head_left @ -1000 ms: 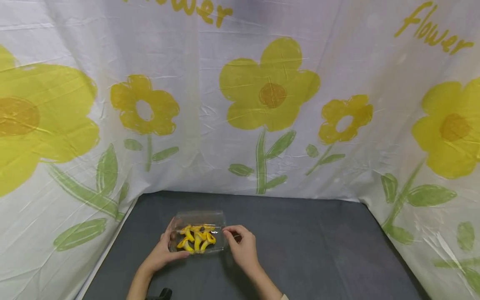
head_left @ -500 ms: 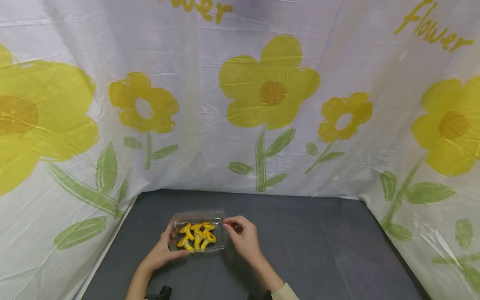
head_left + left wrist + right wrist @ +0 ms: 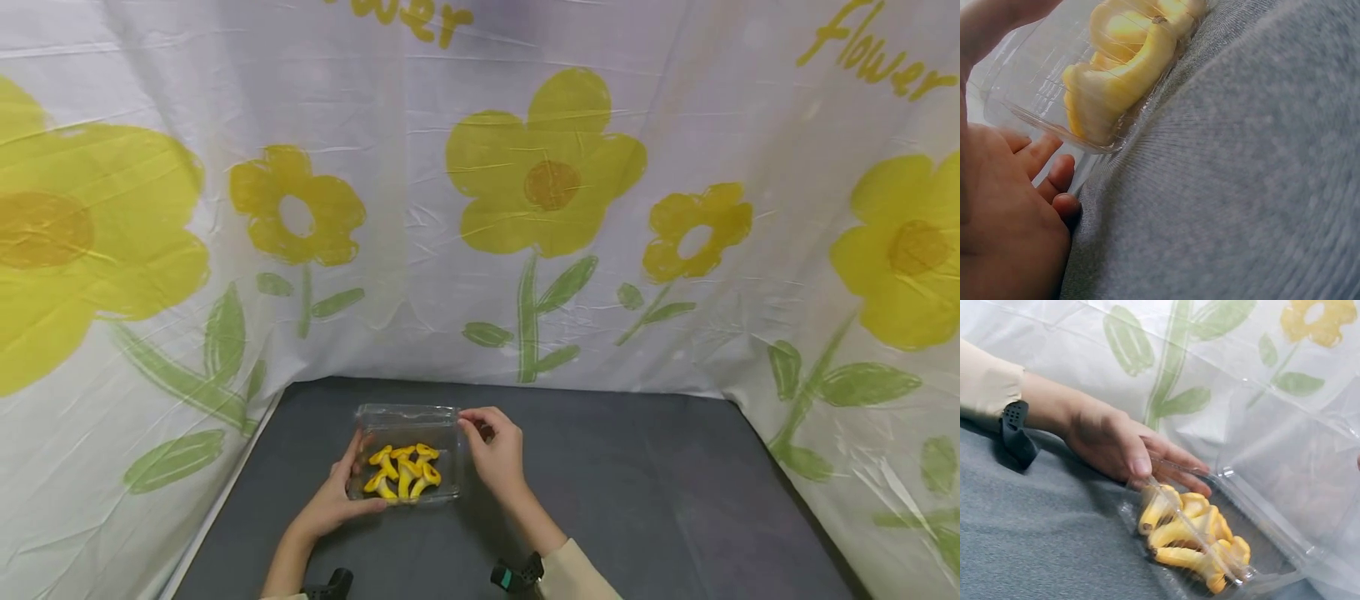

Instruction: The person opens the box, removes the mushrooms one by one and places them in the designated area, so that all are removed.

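A hinged clear plastic container (image 3: 452, 481) sits on the dark cloth, holding several yellow trumpet-shaped mushrooms (image 3: 406, 477). Its clear lid (image 3: 408, 414) stands raised at the far side, also seen tilted up in the right wrist view. My left hand (image 3: 333, 502) grips the container's left end, thumb along the front and fingers along the side. At the lid's right corner, my right hand (image 3: 498, 454) pinches the edge between thumb and fingers. In the left wrist view, mushrooms (image 3: 1110, 94) show through the clear wall beside my palm. Only a sliver of the right hand shows in the right wrist view.
Dark grey cloth (image 3: 637, 492) covers the table around the container. White curtains with printed yellow flowers (image 3: 551, 185) enclose the back and both sides. Each wrist wears a black strap (image 3: 517, 575).
The lid has swung farther up and away from me, uncovering more of the mushrooms. My right hand has risen along with its corner. My left hand keeps its grip on the container.
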`<state>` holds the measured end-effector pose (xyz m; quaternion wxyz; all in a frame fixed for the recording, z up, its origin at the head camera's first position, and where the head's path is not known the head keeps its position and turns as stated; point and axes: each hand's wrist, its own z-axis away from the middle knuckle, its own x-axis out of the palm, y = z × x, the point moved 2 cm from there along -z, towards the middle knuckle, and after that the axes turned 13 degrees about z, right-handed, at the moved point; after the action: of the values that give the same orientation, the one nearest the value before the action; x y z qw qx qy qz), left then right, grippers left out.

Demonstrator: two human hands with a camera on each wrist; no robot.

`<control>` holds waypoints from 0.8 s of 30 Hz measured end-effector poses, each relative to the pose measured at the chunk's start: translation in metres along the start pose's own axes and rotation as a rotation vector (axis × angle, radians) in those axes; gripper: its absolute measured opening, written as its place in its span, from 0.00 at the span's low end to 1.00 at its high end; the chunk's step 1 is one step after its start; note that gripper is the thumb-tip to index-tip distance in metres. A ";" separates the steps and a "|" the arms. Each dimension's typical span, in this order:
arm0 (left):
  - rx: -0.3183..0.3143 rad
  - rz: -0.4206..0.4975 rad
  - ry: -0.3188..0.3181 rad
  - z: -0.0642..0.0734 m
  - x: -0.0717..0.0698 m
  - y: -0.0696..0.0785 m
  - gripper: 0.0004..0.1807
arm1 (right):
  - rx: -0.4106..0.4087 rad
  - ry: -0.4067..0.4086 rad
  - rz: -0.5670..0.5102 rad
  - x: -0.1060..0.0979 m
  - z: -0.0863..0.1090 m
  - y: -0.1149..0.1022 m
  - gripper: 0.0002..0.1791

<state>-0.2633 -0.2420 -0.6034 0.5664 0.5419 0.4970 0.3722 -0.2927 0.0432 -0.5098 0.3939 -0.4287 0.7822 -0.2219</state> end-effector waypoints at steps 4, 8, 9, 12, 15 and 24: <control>-0.018 -0.021 -0.005 -0.003 0.001 -0.001 0.71 | -0.005 0.006 -0.002 0.001 -0.007 0.001 0.02; -0.022 -0.019 -0.008 -0.004 0.001 -0.002 0.71 | 0.000 0.016 -0.011 0.001 -0.014 0.002 0.02; -0.022 -0.017 -0.008 -0.004 0.001 -0.002 0.71 | -0.002 0.020 -0.012 0.000 -0.016 0.002 0.03; -0.019 -0.013 -0.007 -0.003 0.000 -0.002 0.72 | -0.007 0.029 -0.008 0.001 -0.021 0.004 0.03; -0.017 -0.013 -0.013 -0.003 0.001 -0.001 0.72 | -0.015 0.028 0.012 0.001 -0.027 0.006 0.03; -0.040 -0.019 -0.027 -0.004 0.001 0.001 0.71 | 0.015 0.024 0.061 0.006 -0.040 0.014 0.05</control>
<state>-0.2667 -0.2399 -0.6025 0.5873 0.5309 0.4868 0.3691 -0.3336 0.0463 -0.4986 0.3944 -0.3991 0.7978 -0.2208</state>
